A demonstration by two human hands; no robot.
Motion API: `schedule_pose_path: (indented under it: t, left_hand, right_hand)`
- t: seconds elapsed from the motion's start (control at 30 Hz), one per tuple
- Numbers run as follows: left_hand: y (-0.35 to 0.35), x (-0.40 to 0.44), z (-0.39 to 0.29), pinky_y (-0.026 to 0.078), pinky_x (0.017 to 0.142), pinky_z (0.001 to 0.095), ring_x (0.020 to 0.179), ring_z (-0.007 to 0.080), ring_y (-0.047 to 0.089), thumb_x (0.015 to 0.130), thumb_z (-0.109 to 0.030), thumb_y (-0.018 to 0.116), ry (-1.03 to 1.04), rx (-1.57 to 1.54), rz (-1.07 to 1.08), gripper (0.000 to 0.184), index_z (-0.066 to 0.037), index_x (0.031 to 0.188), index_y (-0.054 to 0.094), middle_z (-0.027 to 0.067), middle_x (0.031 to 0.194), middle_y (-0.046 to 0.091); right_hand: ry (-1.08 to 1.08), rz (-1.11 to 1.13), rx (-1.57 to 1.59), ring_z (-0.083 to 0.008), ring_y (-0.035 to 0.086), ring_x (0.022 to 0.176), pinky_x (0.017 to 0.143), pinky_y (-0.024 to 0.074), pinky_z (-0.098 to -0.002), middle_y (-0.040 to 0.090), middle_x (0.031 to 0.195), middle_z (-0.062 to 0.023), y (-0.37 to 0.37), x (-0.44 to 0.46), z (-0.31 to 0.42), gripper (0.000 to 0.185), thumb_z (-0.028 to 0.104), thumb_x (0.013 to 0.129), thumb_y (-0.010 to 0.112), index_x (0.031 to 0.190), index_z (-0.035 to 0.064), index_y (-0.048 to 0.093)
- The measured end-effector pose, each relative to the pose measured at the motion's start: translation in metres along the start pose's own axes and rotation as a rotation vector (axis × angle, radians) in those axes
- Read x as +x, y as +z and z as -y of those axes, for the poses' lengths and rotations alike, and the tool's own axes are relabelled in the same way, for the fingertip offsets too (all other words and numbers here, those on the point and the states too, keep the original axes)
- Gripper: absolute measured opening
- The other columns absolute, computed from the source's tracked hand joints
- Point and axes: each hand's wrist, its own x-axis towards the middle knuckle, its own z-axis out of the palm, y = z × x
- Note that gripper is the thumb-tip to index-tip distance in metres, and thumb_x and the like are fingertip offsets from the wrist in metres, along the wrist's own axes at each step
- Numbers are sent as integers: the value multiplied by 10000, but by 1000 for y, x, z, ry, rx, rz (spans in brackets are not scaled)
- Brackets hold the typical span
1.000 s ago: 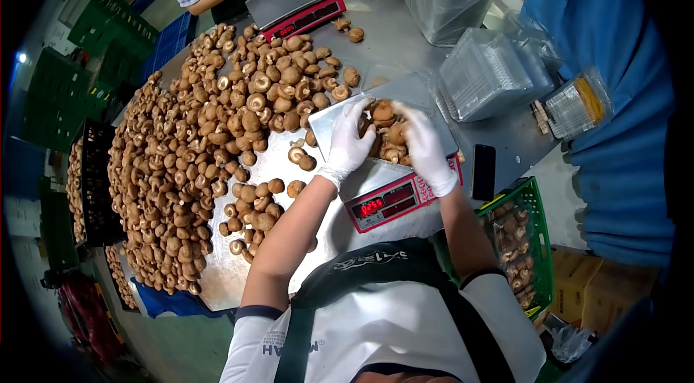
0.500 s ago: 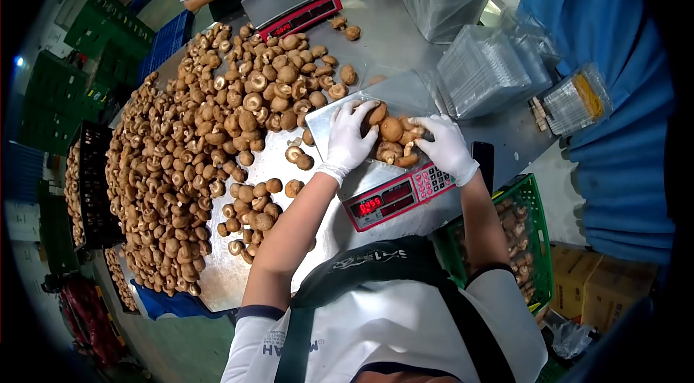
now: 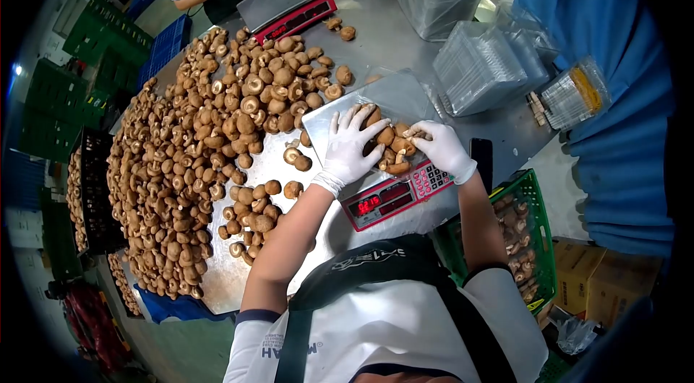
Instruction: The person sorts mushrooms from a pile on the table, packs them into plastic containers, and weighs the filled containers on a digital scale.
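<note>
Resting on scale (image 3: 396,196), mushrooms (image 3: 400,144) were touched by splayed left hand (image 3: 348,149), pinched by right hand (image 3: 444,150); judged light, bruisable, best cap-held.

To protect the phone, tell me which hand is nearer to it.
Right. The right hand is beside the phone; the left hand is farther, across the mushrooms.

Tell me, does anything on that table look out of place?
A dark phone lies on the table beside the near scale, perhaps odd where food is handled. Stray mushrooms sit by the far scale, apart from the main pile. Nothing looks damaged.
</note>
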Motion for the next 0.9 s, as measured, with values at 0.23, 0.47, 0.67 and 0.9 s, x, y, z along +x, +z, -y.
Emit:
schedule_pose_path:
  t: [0.23, 0.47, 0.67, 0.9]
  left_hand:
    - [1, 3, -1, 174, 1168, 550, 1387, 370, 337, 805, -350, 713, -56, -74, -24, 557, -183, 1319, 582, 164, 1438, 448]
    - [-14, -11, -5, 383, 1080, 424, 1280, 363, 470, 832, -151, 707, -102, -249, -279, 496, -81, 1303, 567, 179, 1374, 493]
    - [-28, -74, -37, 485, 921, 297, 1101, 168, 578, 980, -216, 575, -592, -1560, -224, 492, -63, 1427, 435, 97, 1292, 558]
    - [-40, -216, -27, 500, 733, 268, 893, 170, 614, 979, -209, 538, -899, -1466, -282, 359, -23, 1285, 530, 98, 1035, 621]
  right_hand:
    - [-31, -185, 354, -79, 587, 819, 774, 482, -241, 666, 904, -38, -4, 0, -20, 145, 45, 930, 597, 1042, -25, 656]
    - [-103, -429, 525, -66, 569, 863, 789, 472, -233, 640, 958, -28, 5, -8, -8, 151, 47, 977, 558, 1100, -23, 610]
    - [-337, -155, 180, -207, 660, 912, 813, 505, -315, 671, 966, -126, 55, -40, 49, 154, 18, 892, 634, 1045, 2, 643]
    - [-417, -238, -234, -306, 593, 944, 848, 462, -380, 644, 955, -109, 49, -46, 44, 226, 49, 818, 682, 1043, 49, 661]
